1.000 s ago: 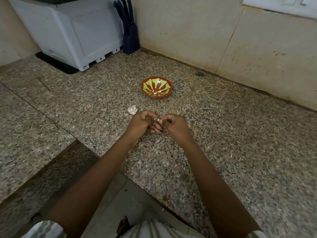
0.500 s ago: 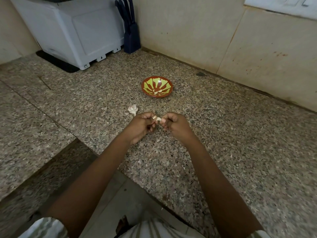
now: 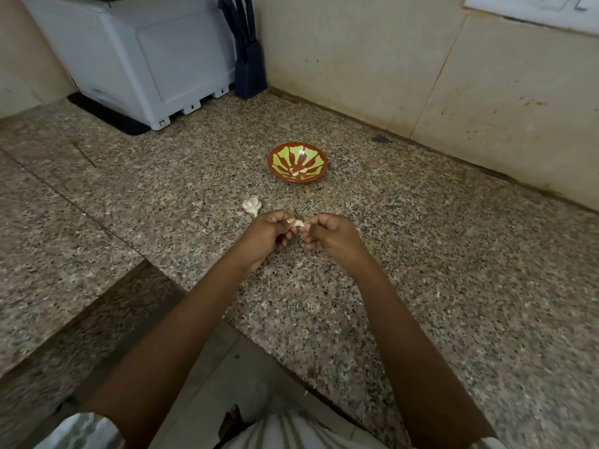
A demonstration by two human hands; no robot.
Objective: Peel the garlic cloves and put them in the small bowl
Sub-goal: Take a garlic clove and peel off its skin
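a speckled granite counter point(image 3: 421, 254) runs into a corner of pale wall, with a white appliance point(image 3: 146, 59) and a dark knife block point(image 3: 248, 69) at the back. the small bowl point(image 3: 274, 157) sits well beyond your hands, and a few pale peeled pieces lie in it. the rest of the garlic head point(image 3: 252, 205) lies on the stone just beside your left hand point(image 3: 264, 236).

a second ago your knuckles were pressed together and the clove was nearly hidden between them. now your hands have drawn a little apart and the clove point(image 3: 297, 223) shows white in the gap. your left hand grips it at its base with curled fingers. your right hand point(image 3: 334, 234) has its fingers curled too, thumb and forefinger pinching at the clove's far tip. whether that pinch holds loose skin or the clove itself is too small to tell.

the widening gap suggests the skin is coming away and this clove is close to bare. it is not yet in the bowl, and the head beside you looks to have more cloves left.
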